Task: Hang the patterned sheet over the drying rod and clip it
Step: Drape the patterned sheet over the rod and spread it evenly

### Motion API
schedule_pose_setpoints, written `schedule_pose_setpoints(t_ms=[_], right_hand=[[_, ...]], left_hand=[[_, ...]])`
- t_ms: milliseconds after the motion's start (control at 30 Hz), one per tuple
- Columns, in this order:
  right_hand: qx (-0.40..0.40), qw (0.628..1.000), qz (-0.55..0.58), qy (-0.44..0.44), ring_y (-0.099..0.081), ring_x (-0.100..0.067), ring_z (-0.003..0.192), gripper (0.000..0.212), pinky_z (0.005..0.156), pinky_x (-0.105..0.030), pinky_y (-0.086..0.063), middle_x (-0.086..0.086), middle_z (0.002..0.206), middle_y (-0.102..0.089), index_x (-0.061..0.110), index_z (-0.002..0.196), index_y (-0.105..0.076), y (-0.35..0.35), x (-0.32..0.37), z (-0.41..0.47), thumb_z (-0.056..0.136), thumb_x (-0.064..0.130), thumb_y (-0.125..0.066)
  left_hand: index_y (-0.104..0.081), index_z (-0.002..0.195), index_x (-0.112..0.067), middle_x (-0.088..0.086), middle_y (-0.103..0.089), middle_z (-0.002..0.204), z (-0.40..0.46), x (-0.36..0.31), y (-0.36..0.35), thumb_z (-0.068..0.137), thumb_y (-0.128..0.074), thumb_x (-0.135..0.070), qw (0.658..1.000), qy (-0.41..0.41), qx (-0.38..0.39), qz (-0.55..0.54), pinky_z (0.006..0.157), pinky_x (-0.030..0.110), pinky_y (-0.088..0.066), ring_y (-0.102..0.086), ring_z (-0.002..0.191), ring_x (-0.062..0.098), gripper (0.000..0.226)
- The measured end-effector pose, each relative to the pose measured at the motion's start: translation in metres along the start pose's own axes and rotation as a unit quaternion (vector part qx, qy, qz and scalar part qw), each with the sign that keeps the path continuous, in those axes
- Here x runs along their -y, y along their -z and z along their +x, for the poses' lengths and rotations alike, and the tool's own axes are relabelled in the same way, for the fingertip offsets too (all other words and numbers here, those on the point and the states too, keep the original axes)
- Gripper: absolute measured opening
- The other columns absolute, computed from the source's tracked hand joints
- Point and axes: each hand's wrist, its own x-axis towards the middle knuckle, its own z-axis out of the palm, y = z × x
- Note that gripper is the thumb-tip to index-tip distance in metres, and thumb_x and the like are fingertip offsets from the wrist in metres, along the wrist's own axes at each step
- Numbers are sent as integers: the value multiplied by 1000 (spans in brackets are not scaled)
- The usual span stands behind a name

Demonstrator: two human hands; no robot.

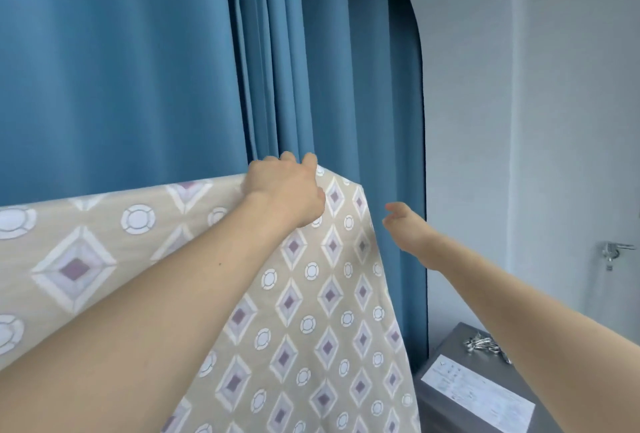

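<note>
Gripping the patterned sheet (311,294) at its top edge mid-frame, my left hand (284,190) is closed on the fabric; my right hand (405,228), loosely spread and empty, hovers just right of the sheet's corner, nearer the metal clips (483,344) at lower right.

Patterned sheet (311,311): we record a beige ground with rows of white-edged diamonds, lilac within and dark mauve at the centre, alternating with white rings segmented by thin lines. Curtain (138,68): we note a plain mid-blue, darker in the pleats. Wall (536,120): pale grey-white. Cabinet (450,408): dark grey, carrying a white printed paper (478,394) and a silvery heap of clips (483,344). Door handle (614,250): silver metal.
</note>
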Motion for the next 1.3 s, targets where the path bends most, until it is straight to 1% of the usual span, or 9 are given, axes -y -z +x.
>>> schedule_pose_setpoints(t_ms=[167,300,400,500,567,800,1000,1167,1300], right_hand=[[117,991,54,23,-60,-16,106,42,87,-28,-43,-1,123,-61,25,141,-44,-10,-37,57,100,20,-35],[261,957,110,68,-60,-18,89,29,95,-34,-51,-8,106,-69,6,117,-64,-19,-61,85,98,14,-44],[347,925,125,85,-61,-20,89,26,95,-37,-50,-14,109,-70,3,113,-66,-23,-77,104,96,7,-47],[327,932,97,122,-64,-18,85,33,94,-37,-51,-11,102,-73,0,104,-65,-27,-83,115,101,29,-50],[292,937,139,134,-68,-15,79,41,82,-28,-54,-6,93,-74,4,99,-65,-26,-79,121,102,40,-45],[174,913,321,181,-56,-7,45,33,45,-17,-43,4,58,-61,14,77,-51,6,-10,141,104,31,-43],[175,905,262,284,-56,-18,63,35,63,-29,-47,-7,73,-61,12,76,-60,-5,65,146,96,40,-55],[278,898,175,293,-55,-18,56,38,55,-24,-46,-6,69,-61,14,79,-62,-24,105,131,87,51,-65],[352,879,32,320,-63,-16,70,37,71,-34,-55,-7,84,-74,5,86,-69,-36,99,127,86,42,-67]], left_hand=[[-47,125,-21,6,-52,119,49,-44,-18,99,-34,-41,1000,-21,4,5,71,35,-32,-52,108,31,35],[-53,94,-23,-4,-50,81,74,-62,-29,100,-32,-39,997,-24,22,65,67,32,-29,-52,87,25,26],[-49,88,-24,-5,-48,72,77,-65,-39,100,-32,-37,998,-8,-19,64,61,32,-25,-51,81,25,25],[-49,88,-24,-5,-50,72,78,-62,-43,101,-30,-31,997,34,-46,44,53,30,-19,-51,77,26,25],[-49,88,-23,-3,-54,75,79,-59,-43,100,-30,-26,996,64,-60,25,51,30,-17,-52,76,28,23],[-43,96,-14,5,-50,79,75,-56,-24,100,-33,-15,966,186,-155,-93,64,36,-30,-46,76,34,11],[-38,96,-15,10,-48,86,52,-15,8,99,-34,-13,937,291,-189,-50,66,39,-32,-45,80,37,5],[-38,95,-10,15,-46,74,26,20,31,100,-33,-18,926,332,-167,69,65,39,-31,-45,74,37,11],[-55,90,-11,7,-53,77,9,33,38,88,-43,-16,897,418,61,128,66,34,-34,-51,77,30,13]])
